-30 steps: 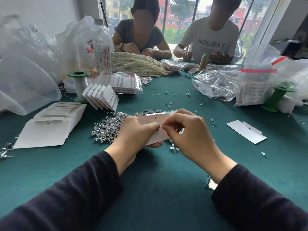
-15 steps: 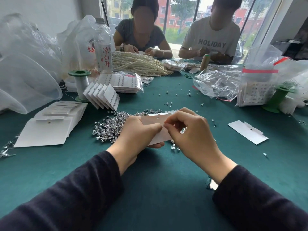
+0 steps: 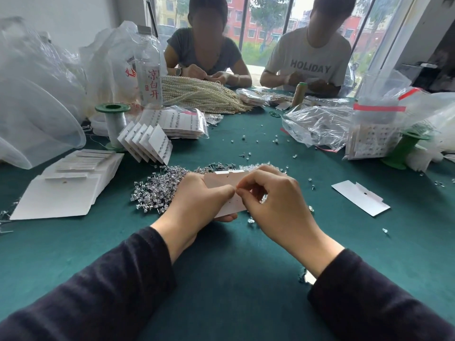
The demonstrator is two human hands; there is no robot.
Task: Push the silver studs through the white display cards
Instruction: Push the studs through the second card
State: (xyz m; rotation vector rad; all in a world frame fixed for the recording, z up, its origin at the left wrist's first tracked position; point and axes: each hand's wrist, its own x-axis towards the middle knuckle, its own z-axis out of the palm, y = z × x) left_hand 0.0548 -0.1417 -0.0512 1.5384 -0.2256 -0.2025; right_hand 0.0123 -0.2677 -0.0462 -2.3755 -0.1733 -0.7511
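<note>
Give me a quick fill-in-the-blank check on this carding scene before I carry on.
1. The left hand grips the display card; the pile of silver studs lies to the card's ____.
2. The spare card lies to the ____ of the right hand.
3. The bottle carries ____ printed characters.
Missing words: left, right, red.

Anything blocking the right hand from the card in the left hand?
Nothing visible. The right hand has its pinched fingertips right at the face of the white card, which the left hand holds.
</note>
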